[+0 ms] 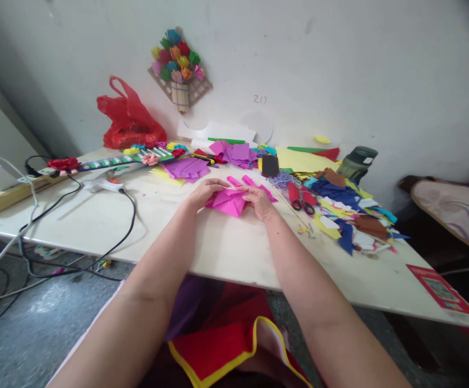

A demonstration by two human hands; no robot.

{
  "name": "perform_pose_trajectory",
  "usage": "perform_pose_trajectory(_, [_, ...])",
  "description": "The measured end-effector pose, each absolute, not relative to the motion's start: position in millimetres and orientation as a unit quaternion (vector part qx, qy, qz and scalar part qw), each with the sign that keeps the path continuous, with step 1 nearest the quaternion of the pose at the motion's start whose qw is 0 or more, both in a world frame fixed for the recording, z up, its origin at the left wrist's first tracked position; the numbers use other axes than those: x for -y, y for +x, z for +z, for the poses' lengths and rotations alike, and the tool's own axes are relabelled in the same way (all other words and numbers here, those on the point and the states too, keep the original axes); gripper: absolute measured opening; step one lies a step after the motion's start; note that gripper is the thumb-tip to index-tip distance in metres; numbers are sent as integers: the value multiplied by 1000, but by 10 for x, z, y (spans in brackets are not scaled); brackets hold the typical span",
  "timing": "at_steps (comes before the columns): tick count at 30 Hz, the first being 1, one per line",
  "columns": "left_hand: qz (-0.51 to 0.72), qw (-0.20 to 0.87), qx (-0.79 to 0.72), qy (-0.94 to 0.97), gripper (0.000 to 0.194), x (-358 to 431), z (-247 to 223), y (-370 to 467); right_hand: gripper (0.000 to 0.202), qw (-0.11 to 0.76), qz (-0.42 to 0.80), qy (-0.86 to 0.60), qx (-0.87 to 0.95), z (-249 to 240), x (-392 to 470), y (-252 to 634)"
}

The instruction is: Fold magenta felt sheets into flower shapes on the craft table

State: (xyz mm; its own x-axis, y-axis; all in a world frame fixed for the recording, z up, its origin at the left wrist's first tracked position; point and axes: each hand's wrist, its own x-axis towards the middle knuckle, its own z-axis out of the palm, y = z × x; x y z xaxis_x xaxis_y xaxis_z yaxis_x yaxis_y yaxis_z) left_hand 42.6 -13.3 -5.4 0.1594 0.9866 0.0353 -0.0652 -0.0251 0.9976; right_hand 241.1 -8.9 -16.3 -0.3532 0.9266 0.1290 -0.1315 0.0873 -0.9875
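Observation:
A bright pink sheet of creased paper [231,203] is held between my two hands, just above the white table [226,248]. My left hand [208,193] grips its left edge with the fingers curled over it. At the right edge, my right hand [258,200] pinches the paper between thumb and fingers. Several rolled pink paper pieces [267,192] lie right behind my hands. A stack of purple paper pieces [188,169] rests to the left, and another purple pile [237,153] lies farther back.
Red-handled scissors [301,202] and a heap of paper scraps [351,210] lie at the right. A dark bottle [357,163] stands behind them. On the left are a glue gun [103,186], its black cord, a power strip [8,196] and a red plastic bag [131,121].

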Motion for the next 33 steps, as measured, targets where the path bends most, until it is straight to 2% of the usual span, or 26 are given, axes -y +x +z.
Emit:
perform_pose_trajectory(13, [505,550,-429,509,18,146,-31,456,31,480,558,-347,581,-227,27,2395])
perform_pose_trajectory(24, [505,512,-421,554,20,135,-63,443,20,479,565,-340,580,-186,64,2393])
perform_pose_trajectory(33, [517,473,-403,588,31,117,-86,429,30,472,605,-364,528,-134,74,2386])
